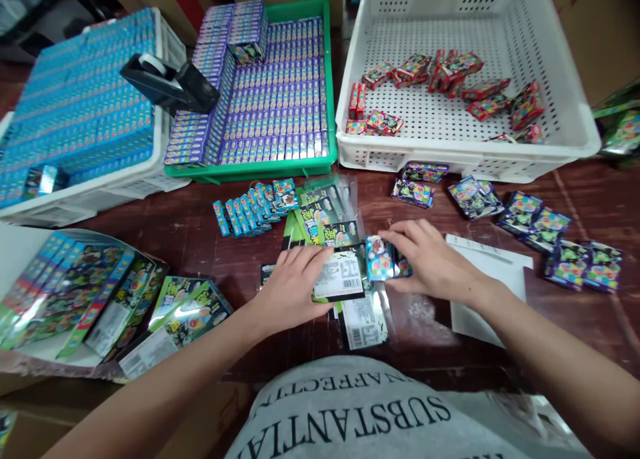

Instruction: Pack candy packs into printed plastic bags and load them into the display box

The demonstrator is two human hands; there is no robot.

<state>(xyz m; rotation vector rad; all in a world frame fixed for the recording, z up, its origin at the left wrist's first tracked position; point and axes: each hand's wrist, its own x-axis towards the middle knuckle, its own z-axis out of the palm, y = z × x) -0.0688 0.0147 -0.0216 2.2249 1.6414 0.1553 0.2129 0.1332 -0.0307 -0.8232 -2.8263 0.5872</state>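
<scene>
My left hand (293,282) is closed on a flat black-and-green printed packet (340,275), its white barcode panel facing up. Between the thumb and fingers of my right hand (425,255) are small printed boxes: a blue box (380,257) in front, with a darker one (403,265) partly hidden behind it. The blue box is right beside the packet's edge; I cannot tell whether they touch. Under and beyond my hands lie overlapping green-and-black packets (320,212) with clear plastic edges. Another barcoded packet (367,322) lies nearer my body.
Farther back stand a white crate (465,155) with red boxes, a green tray (250,172) of purple boxes, and a crate (145,179) of blue boxes bearing a tape dispenser (170,85). Blue boxes (250,209), purple boxes (523,219) and white card (485,285) lie around.
</scene>
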